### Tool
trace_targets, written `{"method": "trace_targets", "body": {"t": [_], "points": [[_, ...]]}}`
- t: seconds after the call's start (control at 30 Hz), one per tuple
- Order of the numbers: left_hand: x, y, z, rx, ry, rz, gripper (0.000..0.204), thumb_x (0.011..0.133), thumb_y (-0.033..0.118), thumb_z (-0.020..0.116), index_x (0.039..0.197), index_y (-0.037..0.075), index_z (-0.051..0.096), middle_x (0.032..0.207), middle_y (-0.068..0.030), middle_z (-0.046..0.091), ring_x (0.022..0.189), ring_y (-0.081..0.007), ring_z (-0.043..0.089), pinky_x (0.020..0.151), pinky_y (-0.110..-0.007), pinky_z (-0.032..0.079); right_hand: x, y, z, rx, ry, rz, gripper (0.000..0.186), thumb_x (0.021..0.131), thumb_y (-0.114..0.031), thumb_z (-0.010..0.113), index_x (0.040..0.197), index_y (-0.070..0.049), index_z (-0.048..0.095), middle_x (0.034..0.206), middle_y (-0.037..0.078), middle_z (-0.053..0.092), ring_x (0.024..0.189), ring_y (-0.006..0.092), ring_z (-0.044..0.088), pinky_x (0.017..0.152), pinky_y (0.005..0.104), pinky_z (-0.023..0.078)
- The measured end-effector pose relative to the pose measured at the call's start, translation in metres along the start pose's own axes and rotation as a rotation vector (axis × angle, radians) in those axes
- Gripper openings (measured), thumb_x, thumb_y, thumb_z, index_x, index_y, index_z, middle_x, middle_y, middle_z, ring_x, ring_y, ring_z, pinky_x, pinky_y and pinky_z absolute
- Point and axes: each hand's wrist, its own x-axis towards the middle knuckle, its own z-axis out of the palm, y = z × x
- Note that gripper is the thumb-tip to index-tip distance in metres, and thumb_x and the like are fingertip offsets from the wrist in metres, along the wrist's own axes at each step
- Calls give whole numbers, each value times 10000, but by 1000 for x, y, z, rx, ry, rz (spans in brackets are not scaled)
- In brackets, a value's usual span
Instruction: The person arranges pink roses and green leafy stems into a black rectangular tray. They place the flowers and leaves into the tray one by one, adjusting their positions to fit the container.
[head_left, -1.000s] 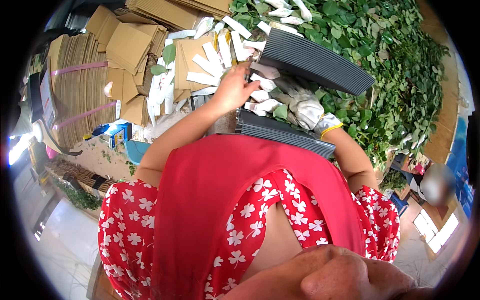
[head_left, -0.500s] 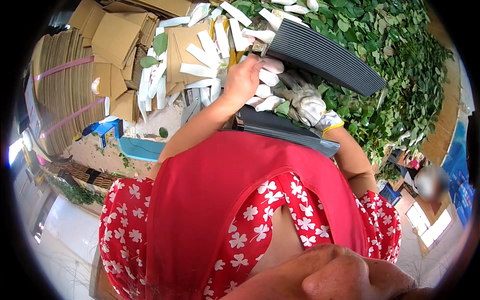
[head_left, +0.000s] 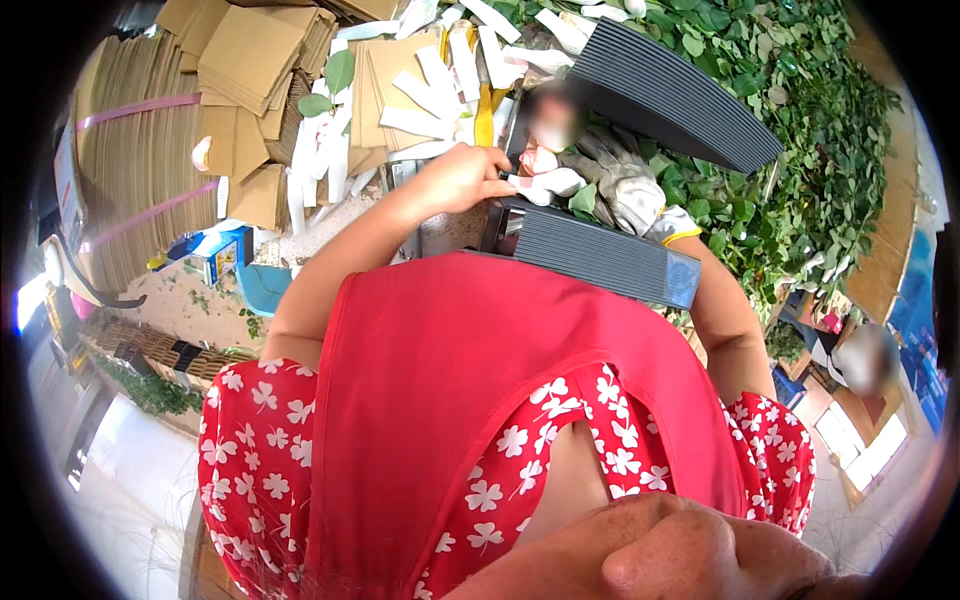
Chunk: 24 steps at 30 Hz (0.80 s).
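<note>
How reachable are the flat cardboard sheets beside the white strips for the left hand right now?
Probably yes: the left hand is close by, and the left part of the cardboard sheets looks uncovered. White strips overlap the right side and would likely hinder fingers there.

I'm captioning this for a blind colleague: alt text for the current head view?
A person's left hand is at a white mesh sleeve between two black panels, with the gloved right hand nearby. Leaves spread at right; cardboard is stacked at left.
</note>
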Motion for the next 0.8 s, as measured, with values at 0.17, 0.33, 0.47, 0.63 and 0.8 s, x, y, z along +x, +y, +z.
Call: {"method": "trace_targets", "body": {"t": [0.17,0.33,0.47,0.63,0.8], "points": [[-4,6,26,-298,171,-85,176,919,167,686,916,-2,734,741,-68,702,677,-97,602,652,-285,492,-6,-2,-4,33,-17,20,470,856,-283,628,1312,-169,600,1470,185,442,1346,377,426,1104,448,362],[-35,-7,19,-247,346,-31,163,932,135,650,917,-10,722,734,-78,671,660,-126,584,629,-289,485,7,0,2,19,6,29,459,851,-264,633,1298,-161,608,1459,180,457,1330,376,443,1092,443,377],[-77,-4,-65,112,484,-170,202,919,177,681,968,-18,693,809,-129,699,685,-203,638,661,-338,501,19,5,10,15,21,40,450,847,-248,638,1287,-155,615,1449,176,469,1317,374,456,1082,440,389],[-26,61,-64,431,240,332,339,837,320,755,856,17,605,782,-157,677,720,-370,640,662,-441,501,14,7,4,24,27,30,438,842,-228,643,1273,-147,624,1437,171,484,1301,373,473,1071,435,404],[21,45,-7,98,-252,212,213,861,166,715,865,32,549,747,-149,648,701,-337,632,619,-411,470,12,7,6,38,28,-10,427,838,-209,648,1259,-139,632,1425,167,499,1285,371,490,1059,431,419]]}}
